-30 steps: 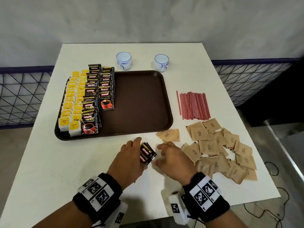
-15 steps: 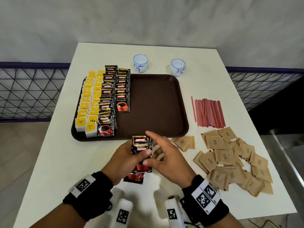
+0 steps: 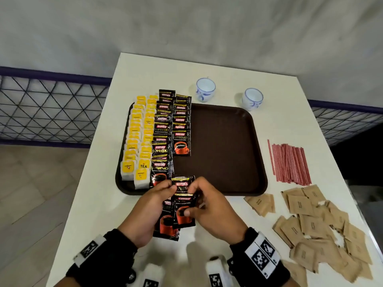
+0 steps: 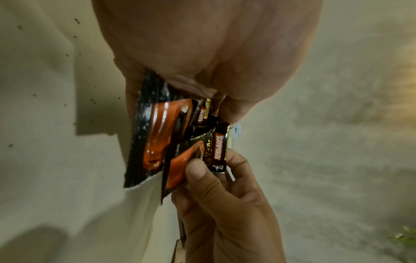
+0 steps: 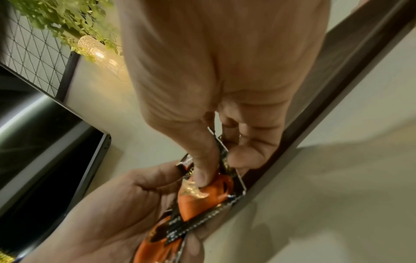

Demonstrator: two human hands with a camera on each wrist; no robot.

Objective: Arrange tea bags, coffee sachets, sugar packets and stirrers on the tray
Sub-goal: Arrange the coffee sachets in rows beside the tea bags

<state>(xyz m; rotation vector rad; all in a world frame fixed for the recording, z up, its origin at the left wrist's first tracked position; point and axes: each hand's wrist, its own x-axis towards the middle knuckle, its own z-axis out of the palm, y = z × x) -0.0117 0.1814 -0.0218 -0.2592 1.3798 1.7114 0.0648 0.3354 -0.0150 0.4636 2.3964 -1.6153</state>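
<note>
Both hands hold a small stack of black coffee sachets (image 3: 178,206) above the table, just in front of the brown tray (image 3: 244,191). My left hand (image 3: 153,204) grips the stack (image 4: 155,135) from the left. My right hand (image 3: 205,201) pinches the front sachet (image 4: 191,160) between thumb and fingers (image 5: 204,170). On the tray's left side lie two rows of yellow-tagged tea bags (image 3: 138,139) and two rows of coffee sachets (image 3: 172,129). Brown sugar packets (image 3: 317,222) and red stirrers (image 3: 288,160) lie on the table to the right.
Two white cups (image 3: 205,89) (image 3: 251,98) stand behind the tray. The white table (image 3: 99,204) ends close on the left and right, with a wire mesh railing (image 3: 51,108) beyond. The tray's middle and right part hold nothing.
The hands picked the sachet stack off the table, raised it toward the tray's near edge, and the right hand now pinches the front sachet. The head view shifted left.
</note>
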